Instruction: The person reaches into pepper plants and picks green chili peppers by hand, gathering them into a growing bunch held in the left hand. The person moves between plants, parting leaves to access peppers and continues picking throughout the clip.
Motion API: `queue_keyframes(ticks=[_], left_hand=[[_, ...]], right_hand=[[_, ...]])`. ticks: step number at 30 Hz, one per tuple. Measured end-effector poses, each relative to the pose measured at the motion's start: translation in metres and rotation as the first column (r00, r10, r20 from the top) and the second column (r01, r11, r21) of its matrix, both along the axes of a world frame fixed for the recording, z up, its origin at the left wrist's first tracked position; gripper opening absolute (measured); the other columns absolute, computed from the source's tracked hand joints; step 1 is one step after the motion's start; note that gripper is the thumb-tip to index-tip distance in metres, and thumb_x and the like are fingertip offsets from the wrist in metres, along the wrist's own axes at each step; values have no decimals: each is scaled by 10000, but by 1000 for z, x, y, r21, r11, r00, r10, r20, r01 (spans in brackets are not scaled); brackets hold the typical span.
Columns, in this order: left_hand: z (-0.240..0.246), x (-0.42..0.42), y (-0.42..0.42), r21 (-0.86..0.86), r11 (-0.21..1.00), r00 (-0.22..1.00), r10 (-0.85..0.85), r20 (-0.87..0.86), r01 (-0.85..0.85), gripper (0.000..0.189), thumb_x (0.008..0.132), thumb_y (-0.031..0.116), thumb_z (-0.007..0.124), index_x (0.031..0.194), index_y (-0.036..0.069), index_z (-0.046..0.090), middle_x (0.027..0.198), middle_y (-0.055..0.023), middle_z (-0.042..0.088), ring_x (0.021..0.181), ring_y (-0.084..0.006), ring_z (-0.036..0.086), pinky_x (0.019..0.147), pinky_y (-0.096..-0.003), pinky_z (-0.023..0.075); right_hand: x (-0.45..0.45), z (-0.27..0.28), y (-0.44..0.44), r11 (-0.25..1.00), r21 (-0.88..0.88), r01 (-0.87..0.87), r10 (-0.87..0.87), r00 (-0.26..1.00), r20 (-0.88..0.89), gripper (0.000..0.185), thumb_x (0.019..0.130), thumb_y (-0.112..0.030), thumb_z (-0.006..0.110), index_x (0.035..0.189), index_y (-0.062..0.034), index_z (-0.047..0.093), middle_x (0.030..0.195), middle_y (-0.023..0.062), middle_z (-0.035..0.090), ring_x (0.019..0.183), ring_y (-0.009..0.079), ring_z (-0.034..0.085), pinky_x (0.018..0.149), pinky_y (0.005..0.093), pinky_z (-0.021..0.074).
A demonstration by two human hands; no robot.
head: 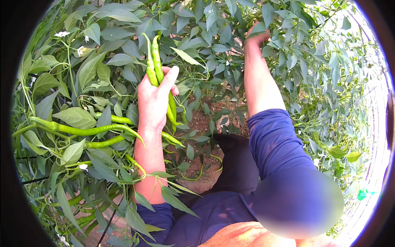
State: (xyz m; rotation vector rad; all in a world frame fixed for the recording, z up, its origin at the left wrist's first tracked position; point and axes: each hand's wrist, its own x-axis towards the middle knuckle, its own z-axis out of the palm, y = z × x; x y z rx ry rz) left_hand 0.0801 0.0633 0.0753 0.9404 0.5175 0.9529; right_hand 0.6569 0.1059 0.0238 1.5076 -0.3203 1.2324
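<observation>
My left hand (159, 89), left of the middle, is closed around a few long green chili peppers (157, 60); their stems point up and their tips stick out below the fingers. My right hand (257, 33) reaches up into the pepper plants at the top, its fingers hidden by leaves, so whether it holds anything cannot be made out. Another long green chili pepper (89, 130) lies across the leaves left of my left forearm, among several more on the plant.
Leafy pepper plants with white flowers (83, 166) surround both arms. Reddish-brown soil (200, 182) shows between the rows, with thin curved peppers (195, 178) low over it. A dark trouser leg (236, 163) is below. Thin dark lines (106, 227) run through the left foliage.
</observation>
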Motion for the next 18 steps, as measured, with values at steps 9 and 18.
queue_keyframes(ticks=[9,18], left_hand=[[1,-4,-1,9,1000,999,-25,-48,26,235,962,195,754,1066,27,628,795,-3,583,693,-109,552,675,-258,462],[-2,-7,2,4,999,999,-46,-17,46,218,953,188,765,1049,33,646,800,3,596,684,-102,567,664,-254,469]], right_hand=[[-109,53,-10,812,478,-335,562,667,-489,112,918,-177,658,1013,-163,715,961,-7,706,831,154,651,649,399,482],[-118,53,-24,657,584,-477,737,570,-363,179,974,-223,601,1020,-96,717,922,74,713,808,275,686,686,429,486]])
